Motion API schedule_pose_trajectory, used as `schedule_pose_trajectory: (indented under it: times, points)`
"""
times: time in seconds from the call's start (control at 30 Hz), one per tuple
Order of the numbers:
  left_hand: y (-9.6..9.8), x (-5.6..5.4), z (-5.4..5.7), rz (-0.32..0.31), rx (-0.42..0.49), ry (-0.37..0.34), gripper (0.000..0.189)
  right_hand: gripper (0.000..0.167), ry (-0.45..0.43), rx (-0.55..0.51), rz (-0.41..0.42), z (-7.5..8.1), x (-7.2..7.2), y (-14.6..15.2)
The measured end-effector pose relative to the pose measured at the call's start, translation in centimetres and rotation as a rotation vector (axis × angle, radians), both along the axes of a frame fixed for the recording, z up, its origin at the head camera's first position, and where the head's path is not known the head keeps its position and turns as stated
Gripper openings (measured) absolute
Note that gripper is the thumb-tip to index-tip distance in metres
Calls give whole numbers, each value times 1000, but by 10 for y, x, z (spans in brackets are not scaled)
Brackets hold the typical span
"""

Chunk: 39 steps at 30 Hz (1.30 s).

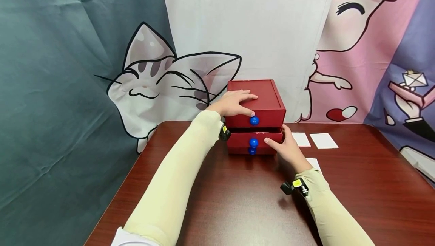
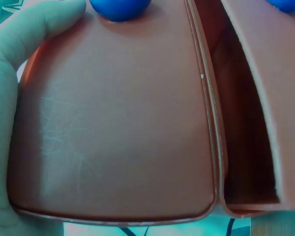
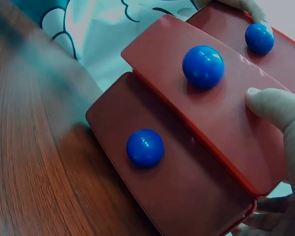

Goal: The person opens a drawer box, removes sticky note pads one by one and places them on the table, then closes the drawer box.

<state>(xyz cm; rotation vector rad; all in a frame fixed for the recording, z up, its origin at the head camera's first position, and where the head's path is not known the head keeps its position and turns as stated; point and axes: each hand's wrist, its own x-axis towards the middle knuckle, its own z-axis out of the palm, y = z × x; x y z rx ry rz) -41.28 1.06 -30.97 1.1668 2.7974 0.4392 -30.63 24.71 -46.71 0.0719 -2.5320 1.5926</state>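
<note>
A red box of stacked drawers (image 1: 272, 96) stands on the table, with a round blue knob on each front. The middle drawer (image 1: 238, 140) sticks out part way, and the left wrist view shows the gap behind its front. My left hand (image 1: 234, 103) rests spread on the box's top, its thumb near the top knob (image 1: 254, 120). At the right side, my right hand (image 1: 289, 149) lays its thumb on the middle drawer's front beside the middle knob (image 3: 203, 67). Its other fingers are partly hidden along the side. The bottom drawer (image 3: 187, 177) is closed.
Several white cards (image 1: 324, 141) lie on the brown table (image 1: 238, 200) to the right of the box. Behind it hangs a printed cloth (image 1: 265, 23) with cartoon figures, close to the table's back edge.
</note>
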Motion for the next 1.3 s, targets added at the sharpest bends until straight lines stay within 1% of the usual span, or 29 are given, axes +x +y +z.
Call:
schedule_pose_trajectory:
  times: [0.2,0.37,0.63,0.97,1.3]
  points:
    - [0,0,0,-3,-2,6,72,99,-8,-40,-37,0,-2,-5]
    - [0,0,-1,-1,6,0,71,96,8,-67,-63,-3,-4,-10]
    - [0,-1,-1,1,4,3,71,93,35,-84,-132,-8,-9,-17]
    - [1,-1,-1,-1,4,15,71,89,93,-128,-161,-9,-12,-21]
    - [1,0,0,4,-24,19,73,89,89,-144,-172,-9,-13,-24]
